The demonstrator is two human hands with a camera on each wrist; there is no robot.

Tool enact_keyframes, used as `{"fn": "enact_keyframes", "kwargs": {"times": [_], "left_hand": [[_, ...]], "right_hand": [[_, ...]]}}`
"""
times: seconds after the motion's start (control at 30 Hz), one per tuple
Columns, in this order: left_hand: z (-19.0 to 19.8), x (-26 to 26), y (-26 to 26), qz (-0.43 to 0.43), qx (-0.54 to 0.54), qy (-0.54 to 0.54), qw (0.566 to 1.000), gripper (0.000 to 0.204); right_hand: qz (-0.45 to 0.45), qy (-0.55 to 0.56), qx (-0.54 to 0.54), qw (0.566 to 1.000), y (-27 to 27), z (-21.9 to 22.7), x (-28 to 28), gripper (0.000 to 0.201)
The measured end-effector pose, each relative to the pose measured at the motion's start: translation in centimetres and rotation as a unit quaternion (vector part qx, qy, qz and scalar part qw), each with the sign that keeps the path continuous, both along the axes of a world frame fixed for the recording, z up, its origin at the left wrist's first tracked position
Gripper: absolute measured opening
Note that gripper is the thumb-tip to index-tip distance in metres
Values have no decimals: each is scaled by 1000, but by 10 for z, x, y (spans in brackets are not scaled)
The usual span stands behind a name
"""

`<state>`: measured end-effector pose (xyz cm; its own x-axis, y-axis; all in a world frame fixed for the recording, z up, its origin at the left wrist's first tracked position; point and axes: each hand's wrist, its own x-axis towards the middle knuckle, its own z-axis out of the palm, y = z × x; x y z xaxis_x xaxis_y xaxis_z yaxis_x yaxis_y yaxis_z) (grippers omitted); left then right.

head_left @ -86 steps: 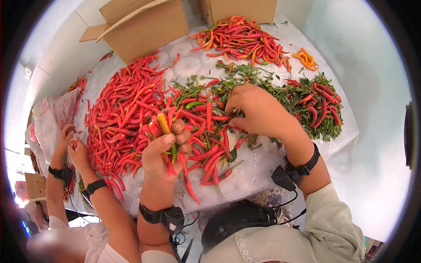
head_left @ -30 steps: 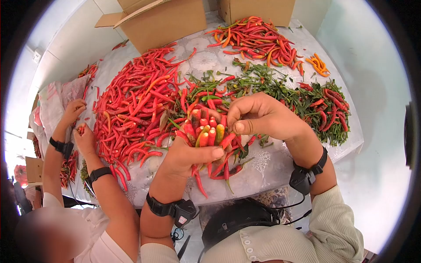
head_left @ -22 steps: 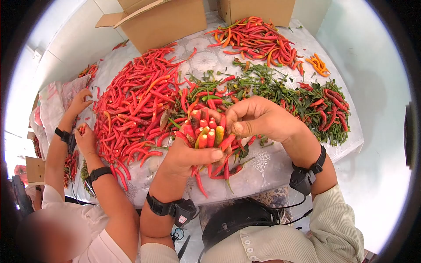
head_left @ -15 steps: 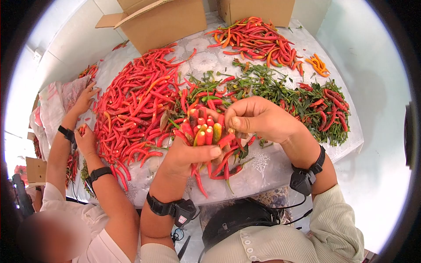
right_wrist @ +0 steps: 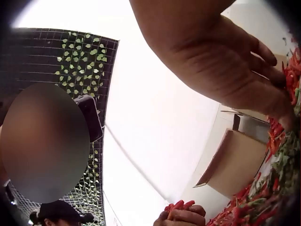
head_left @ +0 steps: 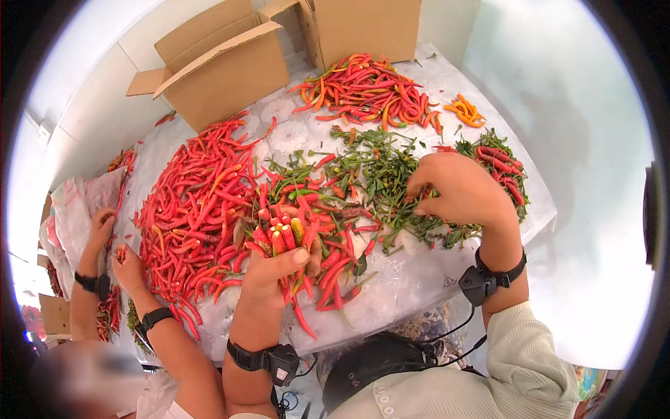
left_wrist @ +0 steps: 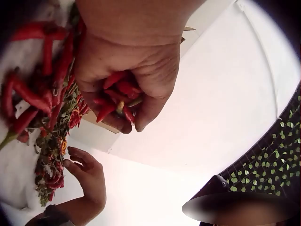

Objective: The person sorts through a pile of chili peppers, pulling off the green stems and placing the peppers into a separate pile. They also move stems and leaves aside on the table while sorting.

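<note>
My left hand (head_left: 269,274) grips a bunch of chili peppers (head_left: 284,237), mostly red with a yellowish one, their cut pale ends facing up. In the left wrist view the pepper tips poke out between the curled fingers and thumb. To the right, my right hand (head_left: 466,190) hovers over the heap of green stems and leaves (head_left: 384,174), its thumb and fingers bent and apart. Nothing shows between them in the left wrist view. Loose red chilies (head_left: 337,269) with stems lie just beside the left hand.
A large heap of red chilies (head_left: 188,199) covers the table's left part. Farther back are another chili pile (head_left: 377,91), a few orange chilies (head_left: 464,110) and two cardboard boxes (head_left: 230,80). Red chilies on stems (head_left: 504,167) lie far right. Another person's hands (head_left: 129,269) work at left.
My right hand has left the bunch, where its thumb and finger pinched something small, and moved right over the green heap. The left hand still holds the chilies. The head view has shifted.
</note>
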<state>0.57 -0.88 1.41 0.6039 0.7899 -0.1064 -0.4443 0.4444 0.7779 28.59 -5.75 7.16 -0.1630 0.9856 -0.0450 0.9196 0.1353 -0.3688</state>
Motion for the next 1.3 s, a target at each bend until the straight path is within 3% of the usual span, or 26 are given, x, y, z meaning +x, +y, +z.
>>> {"fn": "enact_keyframes", "kwargs": {"times": [0.1, 0.23, 0.33, 0.47, 0.6, 0.83, 0.93, 1.13, 1.3], "left_hand": [[0, 2, -2, -10, 15, 2, 1000, 60], [0, 2, -4, 20, 11, 10, 1000, 49], [4, 5, -2, 45, 1, -11, 999, 32], [-2, 2, 5, 85, -35, -49, 995, 25], [-6, 2, 6, 29, -82, -107, 990, 34], [-5, 6, 4, 69, -171, -144, 972, 32], [-8, 0, 5, 28, -159, -130, 978, 33], [-4, 2, 2, 23, -191, -187, 963, 33], [-1, -1, 2, -4, -184, -197, 963, 38]], "right_hand": [[-49, -72, 138, 987, -8, 3, -2, 20], [82, 216, 159, 960, 23, -14, -42, 26], [97, 233, -39, 967, 42, -19, -75, 27], [42, 369, -17, 928, 56, -44, -99, 31], [-7, 499, -73, 863, 54, -53, -105, 32], [-93, 523, -175, 829, 36, -38, -108, 48], [-43, 545, -90, 833, 35, -39, -115, 47], [-59, 549, -160, 818, 35, -42, -112, 38], [-49, 622, -86, 777, 40, -58, -118, 30]]}}
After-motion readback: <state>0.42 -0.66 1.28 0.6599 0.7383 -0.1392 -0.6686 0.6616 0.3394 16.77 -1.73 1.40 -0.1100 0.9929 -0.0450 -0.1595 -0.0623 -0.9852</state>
